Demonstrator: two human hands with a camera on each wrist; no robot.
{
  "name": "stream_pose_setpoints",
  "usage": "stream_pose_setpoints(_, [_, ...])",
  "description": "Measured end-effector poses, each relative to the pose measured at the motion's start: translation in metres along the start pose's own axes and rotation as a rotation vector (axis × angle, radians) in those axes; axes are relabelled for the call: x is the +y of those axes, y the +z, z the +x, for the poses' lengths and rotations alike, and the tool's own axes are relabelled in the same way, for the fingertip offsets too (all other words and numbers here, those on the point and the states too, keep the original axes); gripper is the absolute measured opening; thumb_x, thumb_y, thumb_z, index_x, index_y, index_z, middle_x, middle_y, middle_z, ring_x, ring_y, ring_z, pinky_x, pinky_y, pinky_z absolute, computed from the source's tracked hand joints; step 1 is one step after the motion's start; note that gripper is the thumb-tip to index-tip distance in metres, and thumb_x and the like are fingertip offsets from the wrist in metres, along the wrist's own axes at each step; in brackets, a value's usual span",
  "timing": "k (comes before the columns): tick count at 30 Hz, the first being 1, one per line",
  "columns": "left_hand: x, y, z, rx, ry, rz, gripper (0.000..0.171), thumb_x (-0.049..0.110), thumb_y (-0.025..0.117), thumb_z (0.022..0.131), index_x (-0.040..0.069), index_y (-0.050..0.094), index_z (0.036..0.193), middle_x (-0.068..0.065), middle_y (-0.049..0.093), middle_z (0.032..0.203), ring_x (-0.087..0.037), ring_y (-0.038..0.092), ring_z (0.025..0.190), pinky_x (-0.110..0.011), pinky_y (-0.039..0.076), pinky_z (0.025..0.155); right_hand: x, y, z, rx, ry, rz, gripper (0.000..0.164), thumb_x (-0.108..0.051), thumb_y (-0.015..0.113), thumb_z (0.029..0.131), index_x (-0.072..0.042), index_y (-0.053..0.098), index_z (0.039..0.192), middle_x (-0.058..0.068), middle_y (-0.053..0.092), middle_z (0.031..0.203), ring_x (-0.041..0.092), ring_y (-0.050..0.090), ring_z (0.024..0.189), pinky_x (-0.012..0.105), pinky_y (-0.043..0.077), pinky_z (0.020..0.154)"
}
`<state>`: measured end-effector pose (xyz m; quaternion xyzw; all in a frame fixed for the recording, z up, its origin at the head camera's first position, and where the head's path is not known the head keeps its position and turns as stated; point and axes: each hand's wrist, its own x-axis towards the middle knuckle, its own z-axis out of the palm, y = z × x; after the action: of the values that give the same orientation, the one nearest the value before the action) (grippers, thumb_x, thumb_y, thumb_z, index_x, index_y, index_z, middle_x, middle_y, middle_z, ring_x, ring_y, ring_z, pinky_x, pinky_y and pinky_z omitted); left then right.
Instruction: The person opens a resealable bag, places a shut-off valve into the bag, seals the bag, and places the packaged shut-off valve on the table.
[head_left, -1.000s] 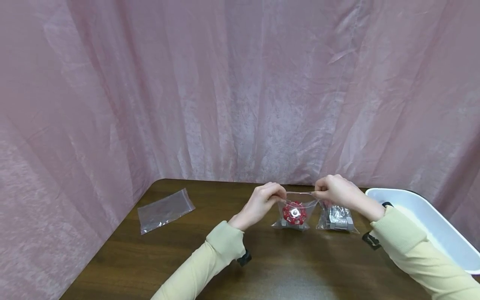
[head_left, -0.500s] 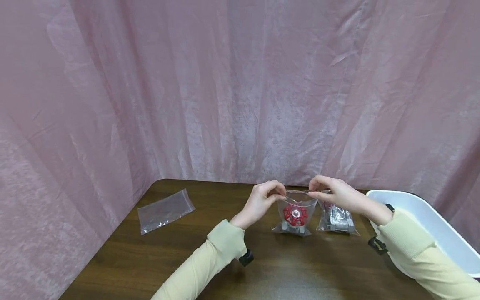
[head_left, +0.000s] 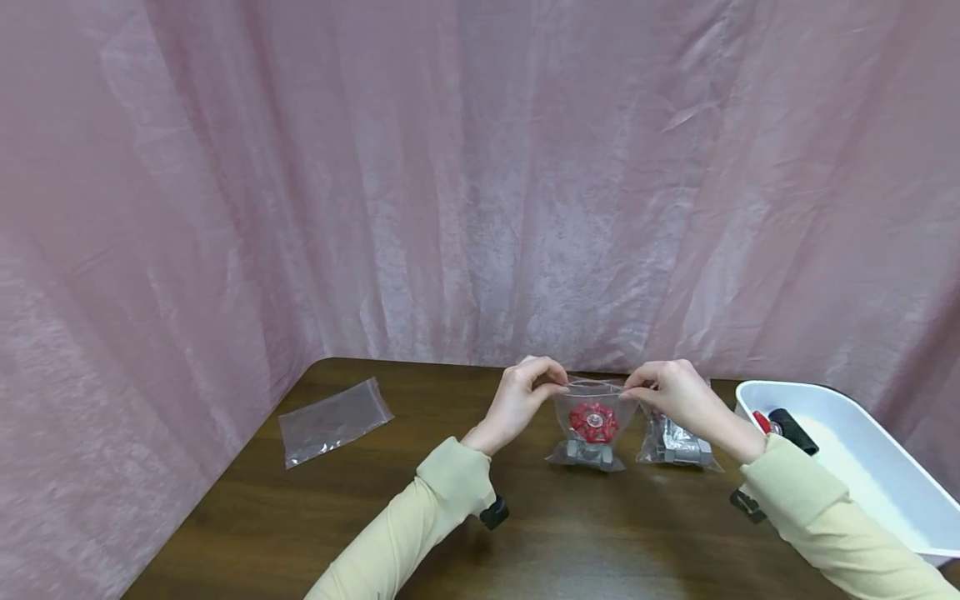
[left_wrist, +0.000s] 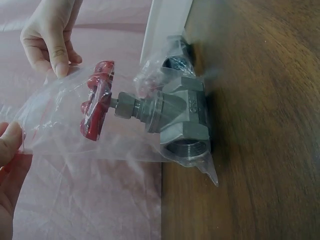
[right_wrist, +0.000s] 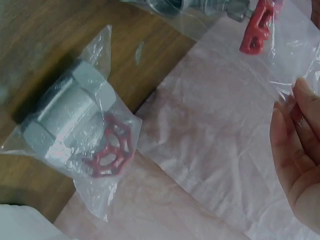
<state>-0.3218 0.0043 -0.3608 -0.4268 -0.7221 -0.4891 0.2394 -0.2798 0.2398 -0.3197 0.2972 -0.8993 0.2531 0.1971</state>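
Note:
A clear zip bag (head_left: 564, 410) stands upright on the table with a gate valve (left_wrist: 187, 107) inside. The valve has a grey metal body and a red handwheel (head_left: 593, 422) that faces me. My left hand (head_left: 521, 400) pinches the left top corner of the bag between thumb and fingers. At the opposite top corner my right hand (head_left: 678, 398) pinches the rim in the same way. The bag's mouth is spread between the two hands. Just right of it lies a second bagged valve (right_wrist: 70, 117), on its side and partly behind my right hand in the head view.
A flat clear bag (head_left: 335, 422) lies at the left on the brown wooden table (head_left: 570, 542). At the right a white tray (head_left: 877, 483) holds a thing with red and black parts (head_left: 792, 430), partly hidden by my sleeve. A pink curtain (head_left: 480, 183) hangs behind.
My right hand's fingers loosened on the rim and now pinch it again slightly farther right. My right forearm shifted, and the red and black thing in the tray came into view.

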Motion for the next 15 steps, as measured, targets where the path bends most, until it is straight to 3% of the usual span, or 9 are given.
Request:
stream_pose_setpoints(4, [0.001, 0.002, -0.001, 0.01, -0.006, -0.004, 0.014, 0.002, 0.071, 0.074, 0.007, 0.063, 0.084, 0.003, 0.061, 0.083, -0.01, 0.051, 0.078, -0.021, 0.043, 0.062, 0.0, 0.001, -0.001, 0.025, -0.009, -0.018, 0.009, -0.006, 0.074, 0.072, -0.012, 0.068, 0.073, -0.009, 0.059, 0.065, 0.001, 0.044, 0.046, 0.023, 0.038, 0.043])
stream_pose_setpoints(7, [0.001, 0.003, -0.004, 0.007, -0.05, -0.037, 0.025, 0.002, 0.071, 0.074, 0.005, 0.061, 0.096, -0.003, 0.057, 0.096, -0.016, 0.053, 0.087, -0.02, 0.046, 0.067, 0.0, 0.001, -0.001, 0.029, -0.012, -0.014, 0.009, -0.006, 0.075, 0.072, -0.013, 0.068, 0.073, -0.01, 0.059, 0.065, 0.0, 0.044, 0.047, 0.023, 0.038, 0.043])
stream_pose_setpoints(11, [0.0, 0.006, -0.009, -0.036, -0.194, -0.106, 0.039, 0.008, 0.07, 0.078, 0.005, 0.053, 0.113, -0.006, 0.053, 0.108, -0.018, 0.054, 0.095, -0.022, 0.047, 0.072, 0.0, 0.002, -0.001, 0.034, 0.001, -0.01, 0.009, -0.006, 0.075, 0.072, -0.012, 0.069, 0.073, -0.01, 0.06, 0.066, 0.002, 0.047, 0.048, 0.023, 0.039, 0.043])
stream_pose_setpoints(15, [-0.003, 0.009, -0.016, -0.081, -0.325, -0.149, 0.038, 0.017, 0.067, 0.082, 0.006, 0.053, 0.116, -0.003, 0.061, 0.103, -0.011, 0.058, 0.09, -0.024, 0.046, 0.073, 0.0, 0.002, -0.002, 0.034, 0.019, -0.005, 0.008, -0.005, 0.074, 0.073, -0.011, 0.069, 0.073, -0.008, 0.061, 0.068, 0.005, 0.047, 0.049, 0.023, 0.04, 0.044])
